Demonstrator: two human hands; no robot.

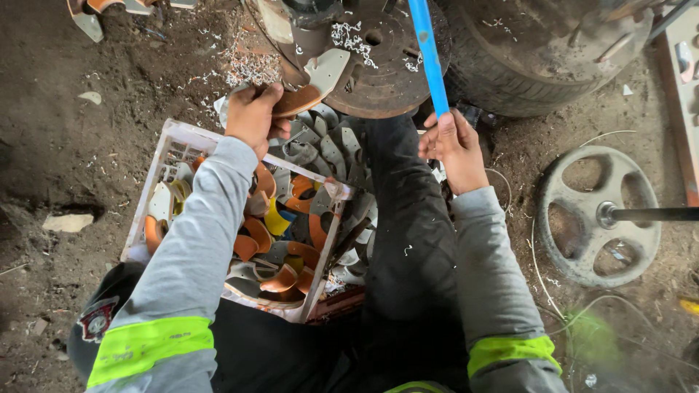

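Left hand (251, 116) is clamped around a curved orange-brown lined metal piece (309, 87), pressing it to the rusty round machine disc (382, 69) at 12 o'clock. Right hand (453, 142) is wrapped tight on the blue lever bar (429, 54). Probably best to keep fingertips off the disc edge, with the white plastic crate of similar pieces (182, 138) sitting at 7 o'clock.

one container only: a white plastic crate (172, 156), open lattice sides, square, dirty, sitting on the dirt floor at lower left, partly under the person's left sleeve. it is filled with curved orange, brown, yellow and grey pieces. one small badge-like patch (97, 319), dark with red and white, at bottom left on dark fabric. no signs, no screens visible.
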